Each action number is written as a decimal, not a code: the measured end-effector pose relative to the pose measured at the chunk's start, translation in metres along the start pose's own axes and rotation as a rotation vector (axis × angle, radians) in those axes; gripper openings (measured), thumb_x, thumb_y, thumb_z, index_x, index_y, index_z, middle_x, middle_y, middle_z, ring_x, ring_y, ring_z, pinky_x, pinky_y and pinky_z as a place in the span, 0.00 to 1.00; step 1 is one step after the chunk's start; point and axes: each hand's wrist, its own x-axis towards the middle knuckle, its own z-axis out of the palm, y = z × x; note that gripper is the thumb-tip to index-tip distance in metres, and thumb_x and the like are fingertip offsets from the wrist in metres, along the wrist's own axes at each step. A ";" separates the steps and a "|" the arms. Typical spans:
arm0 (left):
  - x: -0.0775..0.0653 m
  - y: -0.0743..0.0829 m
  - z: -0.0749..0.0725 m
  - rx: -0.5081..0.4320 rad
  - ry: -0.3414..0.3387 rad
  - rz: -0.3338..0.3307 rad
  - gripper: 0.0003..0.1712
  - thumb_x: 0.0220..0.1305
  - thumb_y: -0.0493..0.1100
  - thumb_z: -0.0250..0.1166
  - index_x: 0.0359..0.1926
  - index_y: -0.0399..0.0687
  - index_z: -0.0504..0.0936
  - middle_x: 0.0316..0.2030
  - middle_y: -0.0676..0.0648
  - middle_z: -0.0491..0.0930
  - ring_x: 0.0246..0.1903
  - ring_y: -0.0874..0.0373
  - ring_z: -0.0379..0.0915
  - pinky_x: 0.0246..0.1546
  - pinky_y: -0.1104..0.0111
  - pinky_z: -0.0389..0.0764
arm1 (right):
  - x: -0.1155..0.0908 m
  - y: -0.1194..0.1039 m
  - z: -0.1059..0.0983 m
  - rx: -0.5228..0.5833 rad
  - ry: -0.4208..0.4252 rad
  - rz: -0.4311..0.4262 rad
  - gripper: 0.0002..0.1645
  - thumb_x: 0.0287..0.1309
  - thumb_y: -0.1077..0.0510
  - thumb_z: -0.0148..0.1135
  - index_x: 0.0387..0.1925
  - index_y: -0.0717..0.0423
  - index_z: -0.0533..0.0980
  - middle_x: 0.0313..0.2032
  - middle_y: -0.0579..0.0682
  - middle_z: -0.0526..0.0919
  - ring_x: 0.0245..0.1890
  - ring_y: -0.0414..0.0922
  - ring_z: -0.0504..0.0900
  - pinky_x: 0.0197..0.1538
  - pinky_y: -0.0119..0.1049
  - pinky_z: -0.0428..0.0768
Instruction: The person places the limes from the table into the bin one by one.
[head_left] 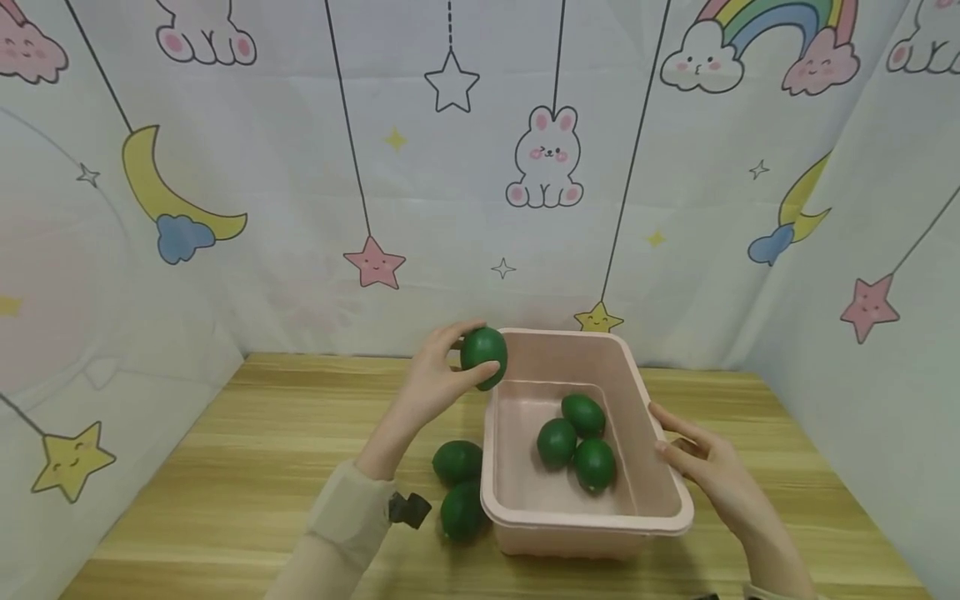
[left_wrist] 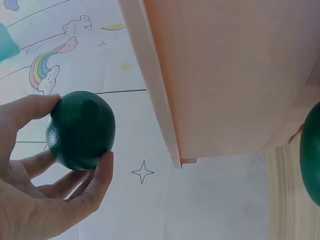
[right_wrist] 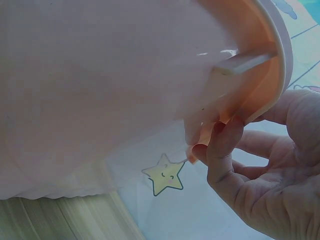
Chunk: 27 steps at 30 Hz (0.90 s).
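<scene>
My left hand [head_left: 438, 375] pinches a glossy dark green lime [head_left: 484, 357] between thumb and fingers. It holds the lime up at the left rim of a pink plastic bin [head_left: 585, 522], near the back corner. In the left wrist view, thumb and fingertips surround the lime [left_wrist: 81, 131] beside the bin's wall [left_wrist: 225, 85]. Three more limes [head_left: 583, 415] lie together on the bin's floor. My right hand [head_left: 708, 467] grips the bin's right rim, its fingers [right_wrist: 225, 137] curled at the edge in the right wrist view.
Two limes [head_left: 459, 462] lie on the wood-grain table [head_left: 300, 467] against the bin's left side, partly hidden by it. A white cloth [head_left: 285, 167] with cartoon rabbits, stars and moons hangs behind the table and along both sides.
</scene>
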 end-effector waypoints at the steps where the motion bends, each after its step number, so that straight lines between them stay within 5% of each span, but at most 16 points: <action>1: 0.001 0.001 0.001 0.003 -0.002 0.004 0.33 0.56 0.48 0.71 0.63 0.50 0.72 0.60 0.42 0.71 0.58 0.48 0.68 0.48 0.59 0.81 | 0.000 0.000 0.000 0.001 0.002 0.000 0.34 0.68 0.54 0.55 0.71 0.53 0.59 0.61 0.65 0.71 0.44 0.33 0.82 0.44 0.33 0.82; 6: 0.005 0.005 0.004 0.026 -0.013 0.005 0.33 0.56 0.50 0.70 0.63 0.52 0.73 0.59 0.44 0.72 0.56 0.49 0.70 0.46 0.58 0.81 | 0.000 0.000 0.001 0.007 -0.004 -0.008 0.34 0.68 0.54 0.54 0.71 0.55 0.59 0.65 0.67 0.66 0.45 0.32 0.81 0.44 0.33 0.82; 13: 0.011 0.014 0.009 0.052 -0.028 0.006 0.33 0.55 0.50 0.70 0.63 0.54 0.73 0.58 0.45 0.73 0.54 0.49 0.70 0.45 0.58 0.80 | 0.001 0.000 0.001 -0.001 -0.001 -0.002 0.34 0.67 0.54 0.55 0.71 0.54 0.59 0.57 0.64 0.76 0.44 0.33 0.82 0.44 0.33 0.82; 17: 0.015 0.022 0.011 0.059 -0.040 0.011 0.33 0.55 0.50 0.70 0.62 0.53 0.73 0.57 0.45 0.73 0.53 0.49 0.70 0.46 0.58 0.80 | 0.001 0.001 0.002 0.001 0.002 -0.008 0.34 0.67 0.54 0.55 0.71 0.54 0.59 0.61 0.66 0.71 0.44 0.32 0.82 0.44 0.33 0.82; 24: 0.020 0.033 0.015 0.105 -0.070 0.042 0.32 0.55 0.50 0.70 0.62 0.51 0.74 0.56 0.44 0.74 0.53 0.49 0.71 0.46 0.59 0.81 | 0.000 0.001 0.000 0.008 0.001 -0.004 0.34 0.67 0.54 0.55 0.71 0.54 0.59 0.48 0.47 0.83 0.43 0.33 0.82 0.43 0.33 0.82; 27: 0.023 0.036 0.016 0.126 -0.091 0.050 0.33 0.56 0.50 0.70 0.62 0.51 0.74 0.56 0.44 0.75 0.52 0.49 0.72 0.45 0.59 0.81 | 0.000 0.001 0.000 0.007 0.002 -0.010 0.34 0.67 0.54 0.55 0.71 0.54 0.59 0.50 0.45 0.81 0.43 0.33 0.82 0.43 0.33 0.82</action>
